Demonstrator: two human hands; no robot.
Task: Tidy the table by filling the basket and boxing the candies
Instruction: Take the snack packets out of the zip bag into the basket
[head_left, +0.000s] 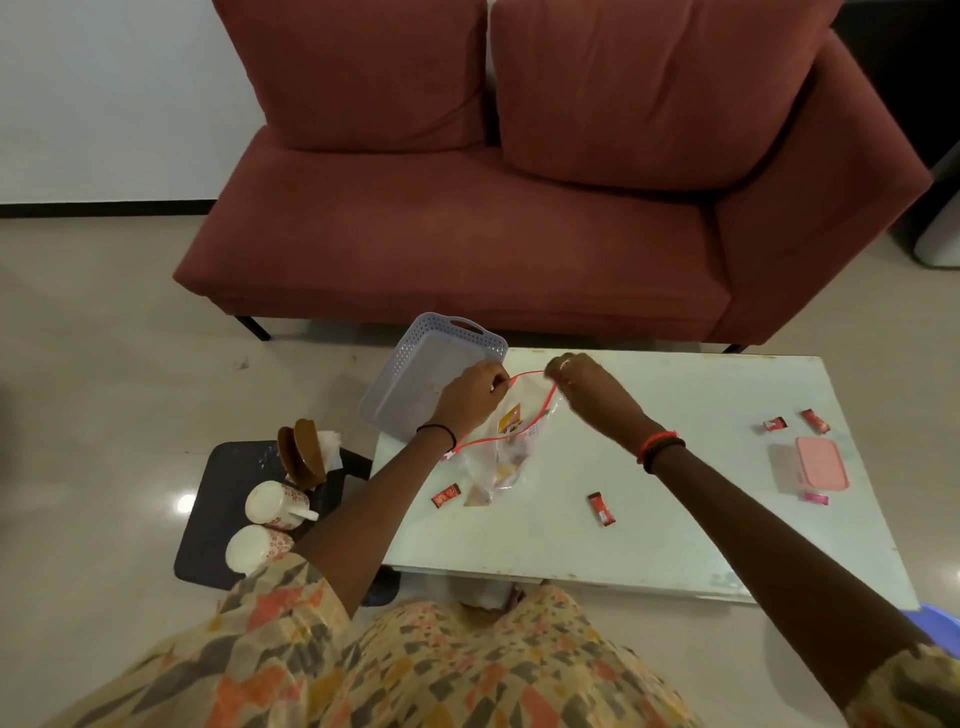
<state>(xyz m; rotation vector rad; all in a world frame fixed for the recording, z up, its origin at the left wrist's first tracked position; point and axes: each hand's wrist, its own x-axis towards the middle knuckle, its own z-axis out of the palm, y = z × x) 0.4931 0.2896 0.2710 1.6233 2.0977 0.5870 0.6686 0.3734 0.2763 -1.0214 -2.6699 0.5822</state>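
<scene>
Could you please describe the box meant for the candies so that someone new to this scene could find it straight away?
Start at the pale low table in front of the red sofa and look to its right end, away from the hands. The box lies there with small red candies nearby. It is the only lidded container, clear with a pink lid, unlike the open grey basket at the left corner.

Both arms are reaching forward, elbows low, wrists angling in toward twelve o'clock. The left hand (470, 395) is pinching with thumb and fingertips closed, knuckles up. The right hand (584, 382) is sitting just at its three o'clock, fingers curled shut in a matching pinch, bands circling both wrists.
</scene>
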